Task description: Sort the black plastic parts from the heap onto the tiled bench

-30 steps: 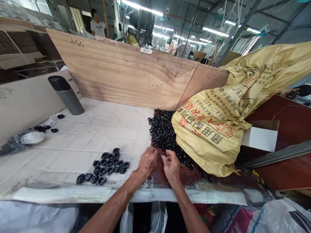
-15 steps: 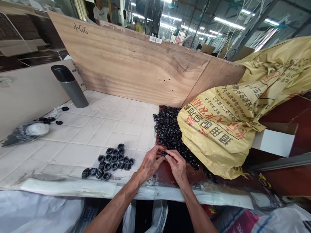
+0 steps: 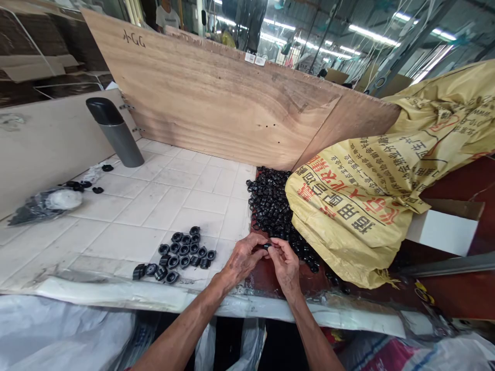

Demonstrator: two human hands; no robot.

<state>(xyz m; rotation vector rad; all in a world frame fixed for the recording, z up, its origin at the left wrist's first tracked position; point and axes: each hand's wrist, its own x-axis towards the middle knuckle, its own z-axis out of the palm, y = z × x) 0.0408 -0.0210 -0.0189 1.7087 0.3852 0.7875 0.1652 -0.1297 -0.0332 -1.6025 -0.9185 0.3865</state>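
The left hand (image 3: 243, 260) and right hand (image 3: 285, 266), fingers curled nearly shut, together pinch one small black plastic ring (image 3: 266, 246).

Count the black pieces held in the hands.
1: a black piece pinched between the left hand and the right hand; others may be hidden behind the fingers.

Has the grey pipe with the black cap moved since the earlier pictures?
No. The grey pipe with the black cap keeps its spot by the left end of the plywood board; both shift together in the frame, so the view moved, not the pipe.
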